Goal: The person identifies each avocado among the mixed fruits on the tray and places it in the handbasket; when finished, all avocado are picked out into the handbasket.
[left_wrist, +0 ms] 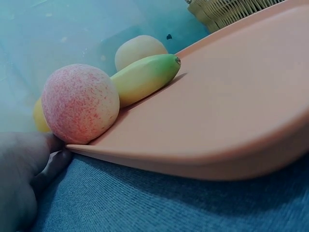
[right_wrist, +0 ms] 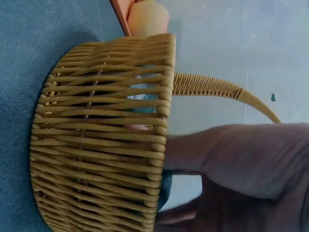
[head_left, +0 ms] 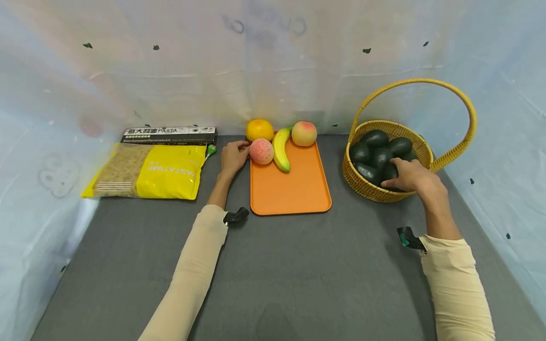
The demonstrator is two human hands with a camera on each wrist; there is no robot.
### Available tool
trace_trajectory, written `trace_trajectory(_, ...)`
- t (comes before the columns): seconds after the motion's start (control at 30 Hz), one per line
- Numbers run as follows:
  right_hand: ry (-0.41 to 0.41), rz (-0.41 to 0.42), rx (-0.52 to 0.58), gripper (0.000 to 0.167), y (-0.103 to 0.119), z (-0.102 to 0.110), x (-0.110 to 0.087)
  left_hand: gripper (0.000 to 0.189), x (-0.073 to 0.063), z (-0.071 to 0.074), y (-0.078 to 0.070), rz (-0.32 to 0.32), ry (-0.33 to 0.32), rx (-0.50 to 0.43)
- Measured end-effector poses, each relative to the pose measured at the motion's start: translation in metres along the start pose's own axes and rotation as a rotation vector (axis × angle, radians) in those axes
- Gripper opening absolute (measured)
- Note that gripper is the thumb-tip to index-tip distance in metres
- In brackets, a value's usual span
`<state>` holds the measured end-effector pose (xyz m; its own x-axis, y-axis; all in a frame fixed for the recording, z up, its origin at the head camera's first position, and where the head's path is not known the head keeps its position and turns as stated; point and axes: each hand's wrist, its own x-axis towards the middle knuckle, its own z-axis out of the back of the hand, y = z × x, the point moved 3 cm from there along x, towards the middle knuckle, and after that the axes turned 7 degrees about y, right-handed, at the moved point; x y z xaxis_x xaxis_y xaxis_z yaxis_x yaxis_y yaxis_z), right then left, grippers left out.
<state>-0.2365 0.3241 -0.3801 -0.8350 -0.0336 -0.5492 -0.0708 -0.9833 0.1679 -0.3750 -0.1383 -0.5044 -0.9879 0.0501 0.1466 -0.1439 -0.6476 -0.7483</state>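
Note:
My left hand (head_left: 234, 155) pinches the left rim of an orange tray (head_left: 291, 194), close beside a speckled pink peach (head_left: 261, 151). In the left wrist view its fingertips meet at the rim, just under the peach (left_wrist: 79, 104). A banana (head_left: 280, 150), an orange fruit (head_left: 259, 129) and a paler peach (head_left: 304, 133) lie toward the tray's far end. My right hand (head_left: 418, 177) reaches over the near rim of a wicker basket (head_left: 362, 185) and grips a dark green avocado (head_left: 390, 171) among several others. The basket wall hides most of those fingers in the right wrist view.
At the left lies a yellow pasta bag (head_left: 170, 173), with a black pasta box (head_left: 170, 136) behind it. The basket's tall handle (head_left: 420, 80) arches above the avocados. Pale sheeting (head_left: 273, 71) walls the grey table (head_left: 298, 265) at the back and sides.

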Motion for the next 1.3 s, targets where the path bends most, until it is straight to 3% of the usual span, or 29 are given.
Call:
trace_trajectory(0.1,0.018,-0.009,-0.015,0.093,0.004,-0.002,0.000,0.032,0.001,0.000,0.001,-0.007,-0.006,0.002)
trace_trajectory(0.3,-0.042,-0.023,-0.038,0.091,0.006,-0.002,0.004,0.032,0.000,0.000,0.002,-0.009,-0.011,0.015)
trace_trajectory(0.53,0.039,-0.085,0.069,0.114,-0.006,-0.012,0.013,0.032,-0.003,0.001,0.002,0.004,0.000,0.021)
trace_trajectory(0.6,0.030,-0.088,0.084,0.113,-0.008,-0.015,0.015,0.032,-0.003,0.001,0.001,0.004,-0.004,0.020)
trace_trajectory(0.87,-0.036,-0.093,0.083,0.106,-0.002,-0.015,0.010,0.033,-0.008,0.004,0.003,0.003,-0.004,-0.017)
trace_trajectory(0.97,-0.148,-0.091,0.060,0.098,0.015,-0.008,-0.003,0.037,-0.012,0.011,0.000,0.019,0.047,-0.008)
trace_trajectory(1.07,-0.381,-0.022,0.016,0.076,0.049,0.004,-0.017,0.046,-0.018,0.026,-0.024,0.019,0.133,0.062)
trace_trajectory(1.13,-0.539,0.098,0.007,0.065,0.078,0.014,-0.022,0.051,-0.024,0.039,-0.052,-0.017,0.146,0.148)
trace_trajectory(1.2,-0.657,0.226,0.014,0.060,0.106,0.024,-0.020,0.054,-0.032,0.052,-0.087,-0.083,0.095,0.232)
trace_trajectory(1.3,-0.770,0.383,0.051,0.066,0.143,0.039,-0.005,0.061,-0.045,0.068,-0.132,-0.229,-0.056,0.362)
